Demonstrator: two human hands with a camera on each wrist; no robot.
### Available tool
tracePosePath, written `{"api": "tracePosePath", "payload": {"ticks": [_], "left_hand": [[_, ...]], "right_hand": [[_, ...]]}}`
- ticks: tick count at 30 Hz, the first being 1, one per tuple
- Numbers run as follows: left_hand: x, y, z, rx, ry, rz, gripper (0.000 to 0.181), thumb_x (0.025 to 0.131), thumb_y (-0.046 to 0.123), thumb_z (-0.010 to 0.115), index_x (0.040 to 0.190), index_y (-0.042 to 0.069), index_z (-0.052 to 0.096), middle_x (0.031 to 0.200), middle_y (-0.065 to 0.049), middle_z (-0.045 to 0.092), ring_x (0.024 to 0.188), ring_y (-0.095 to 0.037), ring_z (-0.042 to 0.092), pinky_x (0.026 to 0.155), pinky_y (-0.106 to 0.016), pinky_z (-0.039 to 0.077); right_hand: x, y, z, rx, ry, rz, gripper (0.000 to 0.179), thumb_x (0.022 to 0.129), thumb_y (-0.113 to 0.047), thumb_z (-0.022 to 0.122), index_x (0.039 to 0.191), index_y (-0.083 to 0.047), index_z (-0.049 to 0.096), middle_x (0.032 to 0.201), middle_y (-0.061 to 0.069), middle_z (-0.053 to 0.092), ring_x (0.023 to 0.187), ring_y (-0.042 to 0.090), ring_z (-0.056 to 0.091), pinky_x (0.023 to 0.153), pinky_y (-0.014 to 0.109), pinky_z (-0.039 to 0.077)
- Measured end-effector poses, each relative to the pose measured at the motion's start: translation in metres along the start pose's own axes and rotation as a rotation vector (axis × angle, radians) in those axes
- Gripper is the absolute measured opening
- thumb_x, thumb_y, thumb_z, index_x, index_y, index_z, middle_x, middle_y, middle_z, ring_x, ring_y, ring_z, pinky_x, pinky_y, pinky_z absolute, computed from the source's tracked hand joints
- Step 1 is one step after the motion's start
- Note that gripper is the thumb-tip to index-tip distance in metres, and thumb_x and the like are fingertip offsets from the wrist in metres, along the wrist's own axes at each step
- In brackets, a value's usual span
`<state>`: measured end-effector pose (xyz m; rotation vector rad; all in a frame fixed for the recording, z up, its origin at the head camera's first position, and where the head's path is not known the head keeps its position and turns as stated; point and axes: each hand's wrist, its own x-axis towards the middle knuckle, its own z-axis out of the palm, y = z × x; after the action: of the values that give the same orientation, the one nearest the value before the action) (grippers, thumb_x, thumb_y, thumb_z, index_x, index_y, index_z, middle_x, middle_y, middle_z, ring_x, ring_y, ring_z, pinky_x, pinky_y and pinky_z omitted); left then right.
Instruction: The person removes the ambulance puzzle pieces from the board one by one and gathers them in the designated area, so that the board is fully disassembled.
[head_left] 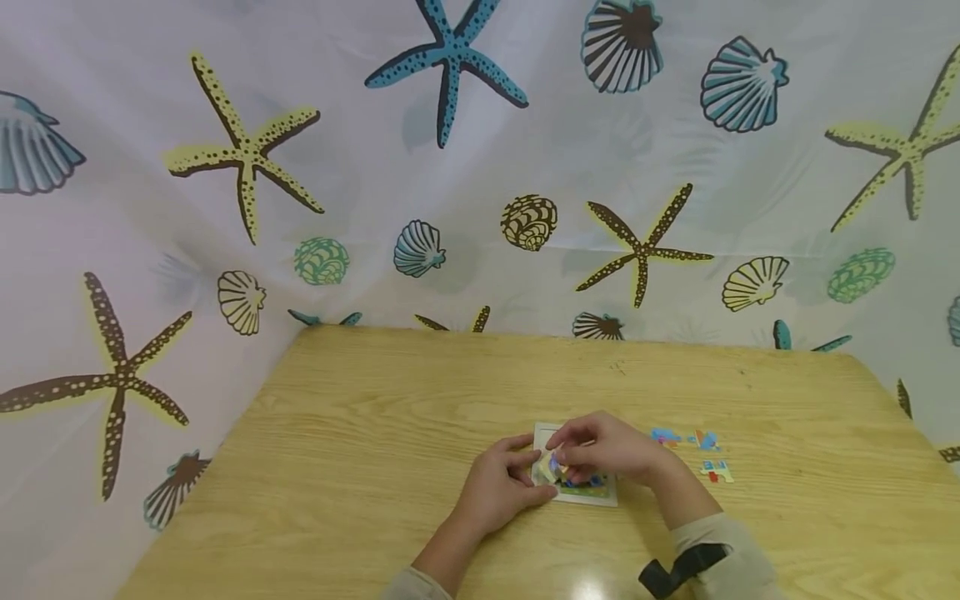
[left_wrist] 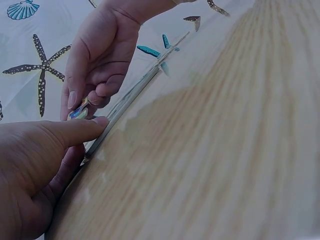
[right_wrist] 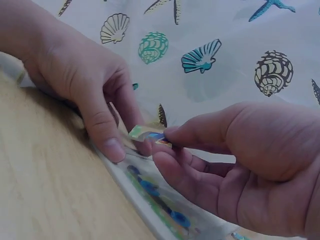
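A small jigsaw puzzle board (head_left: pixel 592 498) with a pale rim lies on the wooden table. Several pieces with blue and green printing sit inside it, partly hidden by the hands. My left hand (head_left: pixel 498 487) holds the board at its left side, thumb along the near edge and fingers at the far left. Above the board, my right hand (head_left: pixel 611 450) pinches a colourful puzzle piece (right_wrist: pixel 150 136) between thumb and fingers. In the right wrist view the piece is tilted and close to the left hand (right_wrist: pixel 85 85). The left wrist view shows the board's rim (left_wrist: pixel 122 107) edge-on.
Several loose puzzle pieces (head_left: pixel 716 471) lie to the right of the board, past the right hand. The wooden table (head_left: pixel 360 417) reaches back to a white curtain (head_left: pixel 360 167) printed with starfish and shells. A black strap (head_left: pixel 682 569) circles the right sleeve.
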<state>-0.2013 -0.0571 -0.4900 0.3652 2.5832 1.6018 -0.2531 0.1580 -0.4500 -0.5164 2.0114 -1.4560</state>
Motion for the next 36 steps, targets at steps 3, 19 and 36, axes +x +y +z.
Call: {"api": "tracePosePath", "payload": {"ticks": [3,19,36], "left_hand": [[0.001,0.000,0.001,0.009,0.010,0.011,0.057,0.076,0.022,0.088,0.123,-0.004,0.068,0.146,-0.012,0.053,0.078,-0.007,0.058,0.068,-0.017,0.052],[0.001,0.006,0.005,0.017,0.027,-0.008,0.057,0.076,0.020,0.088,0.123,-0.004,0.068,0.145,-0.009,0.054,0.077,-0.006,0.057,0.068,-0.017,0.051],[-0.001,0.002,0.003,0.009,0.033,-0.039,0.057,0.075,0.019,0.089,0.124,-0.002,0.067,0.147,-0.007,0.053,0.079,-0.007,0.056,0.070,-0.017,0.051]], "right_hand": [[-0.005,0.000,0.000,0.039,-0.020,-0.001,0.031,0.099,-0.011,0.061,0.125,0.007,0.062,0.099,0.010,0.069,0.080,0.016,0.070,0.076,0.031,0.061],[-0.050,0.012,-0.016,0.067,0.127,-0.011,0.039,0.095,-0.018,0.069,0.122,0.008,0.062,0.096,0.010,0.069,0.084,0.018,0.072,0.080,0.034,0.061],[-0.088,0.023,-0.043,0.046,0.077,0.042,0.032,0.096,-0.018,0.067,0.112,0.009,0.058,0.097,0.012,0.066,0.085,0.021,0.071,0.075,0.033,0.061]]}}
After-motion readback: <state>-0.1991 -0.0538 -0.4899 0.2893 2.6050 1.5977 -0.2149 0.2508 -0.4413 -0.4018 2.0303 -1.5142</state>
